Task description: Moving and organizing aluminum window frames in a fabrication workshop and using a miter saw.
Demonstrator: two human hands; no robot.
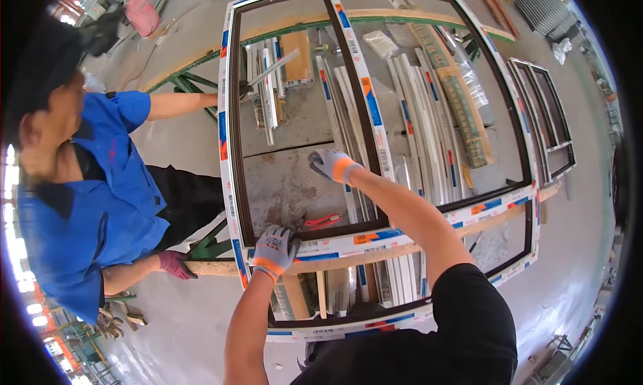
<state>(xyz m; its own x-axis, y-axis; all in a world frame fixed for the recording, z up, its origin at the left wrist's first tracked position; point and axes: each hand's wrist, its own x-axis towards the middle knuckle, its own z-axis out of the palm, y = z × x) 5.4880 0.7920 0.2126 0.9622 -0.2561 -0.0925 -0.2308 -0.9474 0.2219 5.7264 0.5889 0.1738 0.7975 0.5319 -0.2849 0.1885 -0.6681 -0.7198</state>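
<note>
A large dark window frame [372, 110], wrapped in white, blue and orange protective film, lies across wooden-topped supports before me. My left hand [276, 246], in a grey glove with an orange cuff, grips its lower bar near the left inner corner. Over the left opening hovers my right hand [333, 165], gloved alike, touching no bar. Its fingers are curled, and whatever they may hold is hidden. Below the opening, between my hands, lies a red-handled tool [323, 220], too small to identify.
At left, a person in a blue shirt [120, 184] reaches to the frame; their purple-gloved hand [177, 264] touches a wooden beam [218, 268]. White profile strips [422, 124] and long cardboard packages [462, 110] lie beneath the openings. A smaller frame [546, 114] stands at right.
</note>
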